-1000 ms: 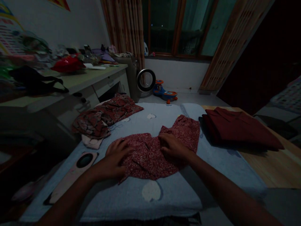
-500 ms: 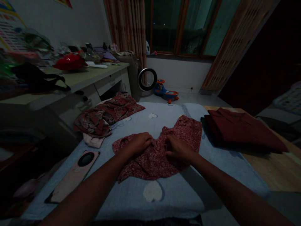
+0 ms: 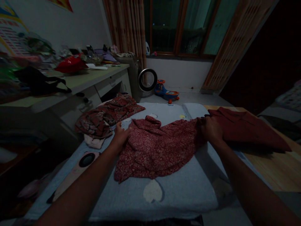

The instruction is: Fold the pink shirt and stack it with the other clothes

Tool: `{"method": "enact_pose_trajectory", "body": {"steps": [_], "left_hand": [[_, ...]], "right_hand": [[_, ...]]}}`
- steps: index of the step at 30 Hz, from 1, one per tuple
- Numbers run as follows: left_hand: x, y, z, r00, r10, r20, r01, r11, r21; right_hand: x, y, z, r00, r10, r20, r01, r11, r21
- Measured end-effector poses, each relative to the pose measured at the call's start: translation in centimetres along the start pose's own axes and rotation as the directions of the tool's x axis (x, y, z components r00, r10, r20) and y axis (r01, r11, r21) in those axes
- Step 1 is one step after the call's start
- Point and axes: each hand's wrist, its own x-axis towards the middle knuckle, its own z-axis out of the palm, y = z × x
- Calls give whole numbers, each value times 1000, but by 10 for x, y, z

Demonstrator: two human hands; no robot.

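Observation:
A dark red garment with a fine pale print (image 3: 155,150) lies spread on the light blue bed cover (image 3: 178,194), its upper edge bunched in a small fold. My right hand (image 3: 212,129) is closed on the garment's right end and pulls it out towards the folded dark red cloth. At the garment's upper left edge rests my left hand (image 3: 122,135), its thumb and fingers apart, touching or just beside the fabric. Whether any cloth sits between those fingers is hard to see in the dim light.
Folded dark red cloth (image 3: 246,130) lies on a wooden board (image 3: 270,171) at right. A patterned garment (image 3: 110,113) is heaped at the far left, above a pink panel with a black round (image 3: 77,175). Beyond are a cluttered desk (image 3: 94,80) and a ride-on toy (image 3: 166,93).
Both hands have moved apart from the garment's middle, left hand leftward and right hand rightward. The garment has been spread wider, its right end drawn towards the folded cloth.

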Motion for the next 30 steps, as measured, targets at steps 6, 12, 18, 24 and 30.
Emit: {"method": "enact_pose_trajectory", "body": {"steps": [6, 12, 18, 24, 30], "left_hand": [[-58, -2, -16, 756, -22, 654, -355, 826, 438], [-83, 1, -29, 774, -28, 633, -424, 719, 551], [-74, 9, -45, 781, 114, 615, -424, 819, 387], [-50, 43, -66, 865, 257, 430, -323, 943, 85], [-5, 56, -64, 950, 144, 277, -69, 962, -265]], "right_hand": [[-25, -43, 44, 867, -457, 196, 427, 886, 181], [-18, -68, 60, 719, -433, 544, 419, 894, 158], [3, -66, 70, 751, -593, 291, 529, 804, 272], [9, -79, 75, 610, -633, 478, 510, 774, 375], [74, -125, 52, 775, -424, 469, 391, 904, 171]]}}
